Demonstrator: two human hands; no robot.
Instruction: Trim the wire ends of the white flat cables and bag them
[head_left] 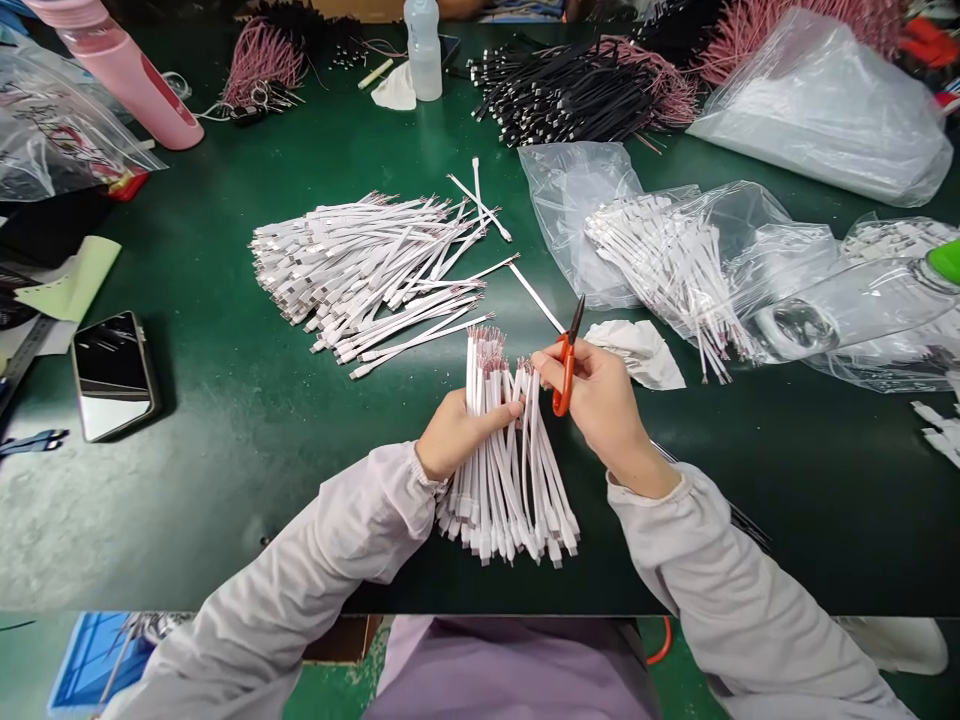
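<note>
My left hand (pixel 469 430) is closed round a thick bundle of short white USB cables (pixel 487 490). Their stripped, reddish wire ends point away from me, and the connector ends fan out toward the table's front edge. In my right hand (pixel 604 405) is a pair of scissors (pixel 568 370) with orange handles, its dark blades pointing up and away. Thumb and forefinger of that hand touch the wire ends at the bundle's right side; whether they pinch a single cable I cannot tell. Just beyond lies a large loose pile of similar white cables (pixel 367 265).
Clear plastic bags (pixel 581 215) with more white cables lie right, beside a crumpled tissue (pixel 637 352) and a clear bottle (pixel 847 305). Black cables (pixel 562 90) are heaped at the back. A phone (pixel 114 375) lies left; a pink bottle (pixel 131 75) stands behind it.
</note>
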